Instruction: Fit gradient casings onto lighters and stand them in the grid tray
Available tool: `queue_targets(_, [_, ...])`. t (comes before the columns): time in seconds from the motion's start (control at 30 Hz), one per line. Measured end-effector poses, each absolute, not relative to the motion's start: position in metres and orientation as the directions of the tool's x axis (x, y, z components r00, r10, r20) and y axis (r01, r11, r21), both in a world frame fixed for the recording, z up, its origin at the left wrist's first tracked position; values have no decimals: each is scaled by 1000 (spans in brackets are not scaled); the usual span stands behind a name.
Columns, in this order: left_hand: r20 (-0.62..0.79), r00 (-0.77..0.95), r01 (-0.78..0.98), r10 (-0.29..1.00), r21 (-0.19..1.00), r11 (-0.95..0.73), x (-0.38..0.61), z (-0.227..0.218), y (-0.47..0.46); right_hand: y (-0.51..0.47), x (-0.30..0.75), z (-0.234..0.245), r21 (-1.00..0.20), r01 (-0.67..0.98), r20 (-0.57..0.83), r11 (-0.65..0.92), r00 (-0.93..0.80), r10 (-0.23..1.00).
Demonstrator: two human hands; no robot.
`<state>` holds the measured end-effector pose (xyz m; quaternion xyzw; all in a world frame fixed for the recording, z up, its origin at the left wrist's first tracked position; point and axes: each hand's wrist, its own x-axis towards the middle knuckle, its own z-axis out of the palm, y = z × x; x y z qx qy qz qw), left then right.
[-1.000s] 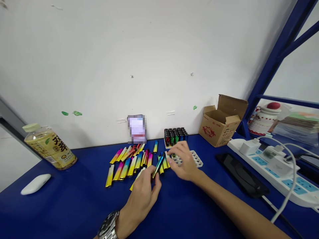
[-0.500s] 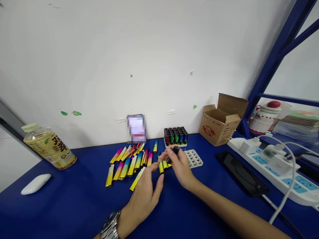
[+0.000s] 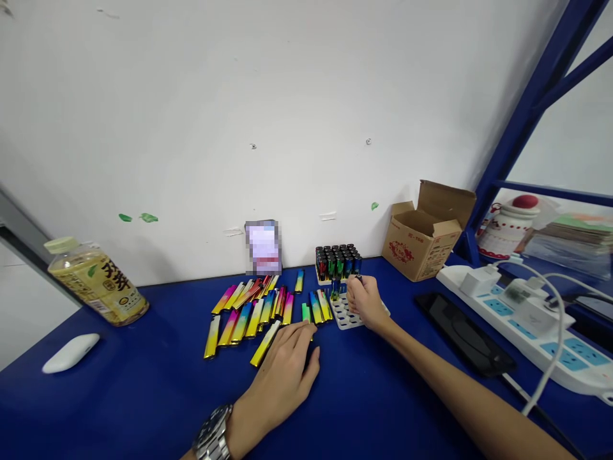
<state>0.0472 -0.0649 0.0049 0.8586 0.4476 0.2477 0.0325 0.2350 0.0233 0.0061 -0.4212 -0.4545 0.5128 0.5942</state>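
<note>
My right hand (image 3: 366,303) is closed in a fist above the white tray with round holes (image 3: 342,314); the dark end of a lighter (image 3: 359,278) pokes out at the top. Just left of it, another dark blue lighter (image 3: 335,291) stands upright in the tray. My left hand (image 3: 286,361) lies palm down with loosely bent fingers apart, fingertips near a green and yellow lighter (image 3: 306,312), whose lower end they partly cover. Beside that lie blue and yellow lighters (image 3: 316,308). A loose pile of shiny, multicoloured lighters (image 3: 253,313) spreads left of the hand.
Behind the tray stands a full rack of black-topped pieces (image 3: 338,263). An open cardboard box (image 3: 421,236) is at the back right, near a black phone (image 3: 464,333) and a power strip (image 3: 531,338). A drink bottle (image 3: 103,284) and white case (image 3: 71,352) sit left; a propped phone (image 3: 264,248) leans behind.
My right hand has moved right and away from my left, onto the holed tray, and closed into a fist. My left hand has lowered flat, uncovering the lighters between.
</note>
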Motion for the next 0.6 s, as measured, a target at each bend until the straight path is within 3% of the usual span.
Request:
queue_targets(0.3, [440,462,740,770,287,-608,48,5,-64,23,236,3,-967,-173,186,187,26,982])
queue_targets(0.43, [458,450,744,767,282,-605,48,8,-64,26,238,6,-941,-150,310,304,-19,951])
queue_targets(0.6, [462,453,745,763,275,-608,48,8,-63,25,247,17,-895,48,443,443,-25,896])
